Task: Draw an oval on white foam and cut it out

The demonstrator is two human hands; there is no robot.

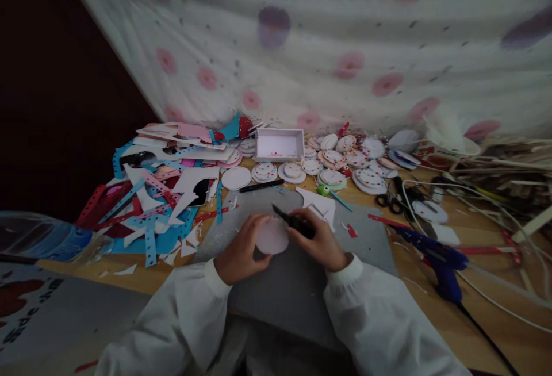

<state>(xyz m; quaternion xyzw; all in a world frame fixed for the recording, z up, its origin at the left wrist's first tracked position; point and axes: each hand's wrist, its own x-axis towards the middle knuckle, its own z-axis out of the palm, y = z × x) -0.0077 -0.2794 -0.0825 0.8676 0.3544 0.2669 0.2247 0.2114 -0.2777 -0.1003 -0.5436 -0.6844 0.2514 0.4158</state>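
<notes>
My left hand (241,254) grips a pale round disc (272,238) by its left edge, thumb below and fingers above. The disc is tilted up over the grey mat (282,292). In my right hand (322,242) is a black craft knife (301,225), its dark blade pointing up and left past the disc's upper right edge. The right fingertips are close to the disc's right rim; whether they touch it I cannot tell. Just behind the hands lie a black pen (261,185) and a white cut-out sheet (318,206).
Coloured foam scraps (150,203) are heaped at left near a plastic bottle (47,238). Behind the mat stand a white box (280,145) and several decorated discs (370,180). At right lie scissors (390,202), a blue glue gun (444,264), white cables and thin wooden sticks (517,163).
</notes>
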